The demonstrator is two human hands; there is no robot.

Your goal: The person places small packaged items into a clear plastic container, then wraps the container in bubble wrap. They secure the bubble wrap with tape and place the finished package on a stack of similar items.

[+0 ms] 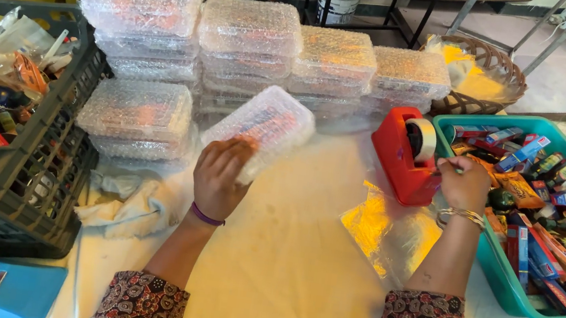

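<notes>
A bubble-wrapped packet (264, 123) stood tilted on the pale table (284, 255), gripped by the left hand (220, 176) just in front of stacked bubble-wrapped packets (247, 43). The right hand (464, 183) was closed at the red tape dispenser (405, 158) — fingers pinched at its front edge, beside the roll. Right of it sat a teal bin (501, 286) full of small colourful boxes; left, a dark crate (37, 176) — and crinkled clear film (384, 228) between the arms
</notes>
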